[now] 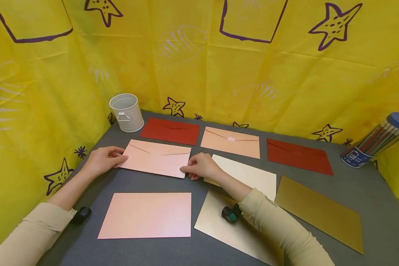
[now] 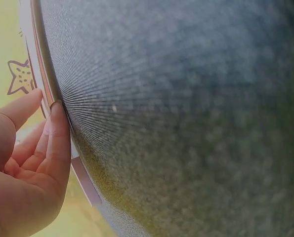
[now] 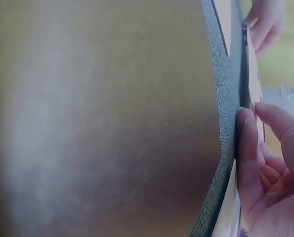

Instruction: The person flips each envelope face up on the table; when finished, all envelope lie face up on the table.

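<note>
A pale pink envelope (image 1: 156,158) lies flap-side up on the grey tabletop (image 1: 359,184), in the middle row toward the left, and both hands are at its short ends. The left hand (image 1: 103,160) rests at the envelope's left edge, its fingers (image 2: 58,143) lightly curled with the tips pinching that edge. The right hand (image 1: 202,166) is at the lower right corner, its fingers (image 3: 248,148) bent and gripping the corner against the tabletop. In front of this envelope lies another pink envelope (image 1: 146,215), plain side up, and beside that a champagne-coloured one (image 1: 219,229) under the right forearm. A cream envelope (image 1: 249,175) lies just right of the right hand, and a gold one (image 1: 319,213) farther right. Along the back sit a dark red envelope (image 1: 170,131), a peach envelope (image 1: 231,142) and a second dark red envelope (image 1: 299,156). A small white bucket (image 1: 127,112) stands at the back left corner, and a tube of pencils (image 1: 375,140) leans at the right edge.
</note>
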{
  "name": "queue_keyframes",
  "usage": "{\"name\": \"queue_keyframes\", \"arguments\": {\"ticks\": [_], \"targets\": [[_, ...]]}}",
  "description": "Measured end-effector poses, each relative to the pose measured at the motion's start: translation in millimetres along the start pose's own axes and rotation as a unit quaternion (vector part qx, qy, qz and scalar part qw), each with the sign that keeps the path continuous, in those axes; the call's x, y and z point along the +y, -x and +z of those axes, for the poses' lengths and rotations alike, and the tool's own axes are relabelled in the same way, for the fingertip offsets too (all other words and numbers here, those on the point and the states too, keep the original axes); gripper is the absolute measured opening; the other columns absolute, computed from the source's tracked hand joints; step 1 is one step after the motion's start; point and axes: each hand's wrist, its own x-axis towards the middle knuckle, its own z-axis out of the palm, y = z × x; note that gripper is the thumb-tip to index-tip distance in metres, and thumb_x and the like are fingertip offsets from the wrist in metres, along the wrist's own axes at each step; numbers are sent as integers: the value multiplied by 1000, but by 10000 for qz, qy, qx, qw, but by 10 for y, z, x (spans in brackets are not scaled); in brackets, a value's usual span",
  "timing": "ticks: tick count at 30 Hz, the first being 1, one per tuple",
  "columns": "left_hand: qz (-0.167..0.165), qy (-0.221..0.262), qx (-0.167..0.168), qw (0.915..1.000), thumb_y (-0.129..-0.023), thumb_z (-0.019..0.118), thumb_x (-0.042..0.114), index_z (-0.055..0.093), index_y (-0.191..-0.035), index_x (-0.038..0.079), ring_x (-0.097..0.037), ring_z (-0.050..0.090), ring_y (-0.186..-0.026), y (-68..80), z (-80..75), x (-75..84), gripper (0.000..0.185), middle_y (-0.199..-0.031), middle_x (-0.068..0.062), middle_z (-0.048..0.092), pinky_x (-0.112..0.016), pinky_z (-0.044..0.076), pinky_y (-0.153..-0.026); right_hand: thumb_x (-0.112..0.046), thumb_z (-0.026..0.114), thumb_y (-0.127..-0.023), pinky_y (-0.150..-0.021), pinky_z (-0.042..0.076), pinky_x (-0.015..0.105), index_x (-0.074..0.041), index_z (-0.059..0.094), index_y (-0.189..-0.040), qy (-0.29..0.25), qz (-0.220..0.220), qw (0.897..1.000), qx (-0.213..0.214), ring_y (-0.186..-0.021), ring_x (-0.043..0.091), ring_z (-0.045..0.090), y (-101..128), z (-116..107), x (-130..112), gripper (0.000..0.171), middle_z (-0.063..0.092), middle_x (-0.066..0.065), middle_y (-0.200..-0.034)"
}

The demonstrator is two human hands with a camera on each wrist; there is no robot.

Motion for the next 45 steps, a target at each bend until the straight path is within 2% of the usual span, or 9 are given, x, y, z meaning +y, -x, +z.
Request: {"name": "queue_keyframes", "arguments": {"ticks": [7,15,21,29,34,39,42,45], "targets": [[92,-30,61,9999,-92,68,36,60,-122,-8,-26,57,-82,-20,-7,16,53,-93,-15,67,-30,44,-64,-29,78,-84,-51,54,26,-8,68,-71,164,0,9998,60,-50,14,65,-9,6,-28,27,65,2,-59],[468,-280,225,9983,-88,72,20,65,-113,-7,-26,53,-79,-28,50,38,38,-88,-12,63,-32,44,-66,-23,79,-83,-48,52,25,-8,65,-77,118,-130,9996,209,-47,16,63,1,49,-24,21,64,3,-58],[434,-277,162,9985,-89,71,20,63,-115,-8,-27,52,-79,-35,51,58,39,-89,-13,61,-32,44,-67,-23,79,-83,-48,53,25,-9,66,-78,120,-80,9997,205,-47,15,64,8,35,-18,20,64,3,-58],[439,-302,114,9985,-89,71,20,63,-116,-7,-26,53,-81,-42,81,58,39,-92,-14,62,-32,45,-68,-25,79,-83,-53,54,26,-10,66,-84,191,-100,9998,-35,-51,15,65,57,-33,6,19,66,2,-61],[550,-400,115,9976,-89,71,19,63,-115,-7,-26,53,-80,-35,85,64,38,-92,-15,63,-34,45,-68,-28,78,-85,-60,55,27,-10,68,-94,38,-84,9999,-137,-57,15,67,148,-106,72,22,67,1,-65],[795,-552,264,9950,-87,72,16,64,-116,-8,-32,55,-87,2,104,122,38,-100,-22,64,-48,48,-78,-27,77,-85,-67,55,27,-8,68,-106,-290,-184,9993,-160,-68,15,67,305,-205,150,30,68,1,-77],[930,-357,360,9944,-89,71,17,64,-118,-6,-36,56,-94,37,143,227,37,-108,-25,63,-53,48,-83,-27,77,-85,-72,54,27,-8,67,-112,-373,-398,9985,-16,-78,14,65,412,-273,207,34,68,0,-87],[932,207,156,9953,-92,68,20,62,-123,-2,-40,58,-104,71,205,383,39,-118,-24,62,-52,50,-89,-28,77,-85,-81,53,28,-9,66,-116,-473,-505,9973,227,-91,15,64,527,-339,266,38,68,1,-100]]}}
